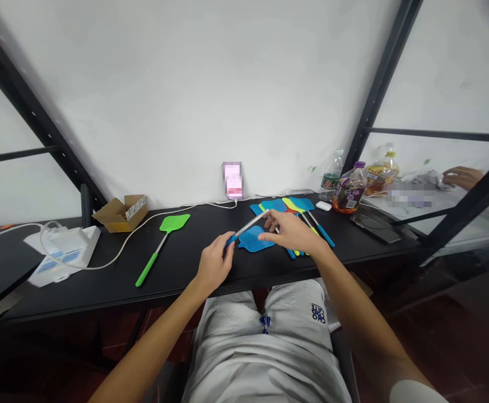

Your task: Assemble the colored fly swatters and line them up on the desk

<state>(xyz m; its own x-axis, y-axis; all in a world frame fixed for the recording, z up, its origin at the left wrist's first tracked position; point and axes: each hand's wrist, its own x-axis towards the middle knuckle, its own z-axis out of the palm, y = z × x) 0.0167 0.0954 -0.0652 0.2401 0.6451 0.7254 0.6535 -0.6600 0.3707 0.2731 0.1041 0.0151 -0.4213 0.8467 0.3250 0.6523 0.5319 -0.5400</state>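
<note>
From the head view, I see my left hand (215, 262) closed on the blue handle (231, 240) of one rod (251, 223), raised above the bench (204, 221). My right hand (291, 230) is loosely open at its tip, contact unclear. I judge the rod light, stiff, slick-shafted; best taken by the handle. I count one blue head (253, 239) below, one green swatter (162, 242), three bottles (348, 189); the overlapping pile (275, 206) defies counting.

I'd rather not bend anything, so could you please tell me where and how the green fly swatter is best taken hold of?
Probably by its thick handle, from above at the near edge, with the left hand, the nearer one. The green fly swatter lies with that end toward the person; the thin shaft and broad mesh head look flimsier.
</note>
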